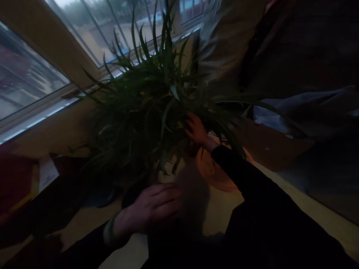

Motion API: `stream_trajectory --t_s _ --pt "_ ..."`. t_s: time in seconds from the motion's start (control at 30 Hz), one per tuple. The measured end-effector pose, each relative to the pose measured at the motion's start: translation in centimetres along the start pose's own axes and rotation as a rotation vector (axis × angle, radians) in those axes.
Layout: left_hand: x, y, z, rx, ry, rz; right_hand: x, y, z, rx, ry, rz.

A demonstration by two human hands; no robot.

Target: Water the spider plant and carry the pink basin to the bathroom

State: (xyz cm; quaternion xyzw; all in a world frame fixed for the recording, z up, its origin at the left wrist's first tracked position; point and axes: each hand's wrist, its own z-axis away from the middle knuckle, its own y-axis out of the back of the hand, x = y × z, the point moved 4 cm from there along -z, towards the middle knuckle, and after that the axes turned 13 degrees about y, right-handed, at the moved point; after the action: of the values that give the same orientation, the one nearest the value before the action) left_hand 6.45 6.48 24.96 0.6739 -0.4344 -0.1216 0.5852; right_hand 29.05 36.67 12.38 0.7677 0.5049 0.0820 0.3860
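Observation:
A large plant with long, narrow green leaves fills the middle of the view. My right hand reaches in at its right side, fingers apart among the leaves and touching them. Below that forearm is an orange, round basin-like thing, partly covered by my sleeve. Lower down and nearer to me, my left hand is in front of the plant with its fingers curled together. Whether anything is inside those fingers cannot be seen, as they are dim and blurred. The plant's base is hidden in shadow and foliage.
Barred windows with a pale sill run behind the plant on the left. Light-coloured cloth hangs at the back right. A brown cardboard box stands at right, and a red box at far left.

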Motion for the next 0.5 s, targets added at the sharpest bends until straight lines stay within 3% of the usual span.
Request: stream_trajectory --t_s 0.03,0.1,0.2,0.27,0.37,0.43,0.5 --pt "0.8 -3.2 -1.1 -0.082 -0.013 -0.007 -0.1 0.2 -0.2 0.018 -0.003 -0.019" --pt "0.0 -8.5 -4.0 -0.093 0.041 -0.042 -0.8 1.3 -0.5 0.059 0.004 -0.051" --pt "-5.1 -13.0 -8.3 -0.076 0.323 -0.173 -3.0 5.7 1.0 0.135 0.013 -0.026" --pt "-8.1 -13.2 -11.0 -0.065 0.372 -0.221 -4.6 9.3 4.4 0.163 -0.041 0.025" --pt "-10.7 -10.5 -14.9 -0.059 0.353 -0.326 -5.9 13.2 12.8 0.189 -0.247 0.055" --pt "-11.7 -8.1 -17.4 -0.084 0.341 -0.399 -5.7 13.5 19.1 0.134 -0.42 0.026" --pt "-12.5 -6.3 -19.5 -0.119 0.322 -0.448 -5.0 12.1 24.9 -0.039 -0.608 -0.018"
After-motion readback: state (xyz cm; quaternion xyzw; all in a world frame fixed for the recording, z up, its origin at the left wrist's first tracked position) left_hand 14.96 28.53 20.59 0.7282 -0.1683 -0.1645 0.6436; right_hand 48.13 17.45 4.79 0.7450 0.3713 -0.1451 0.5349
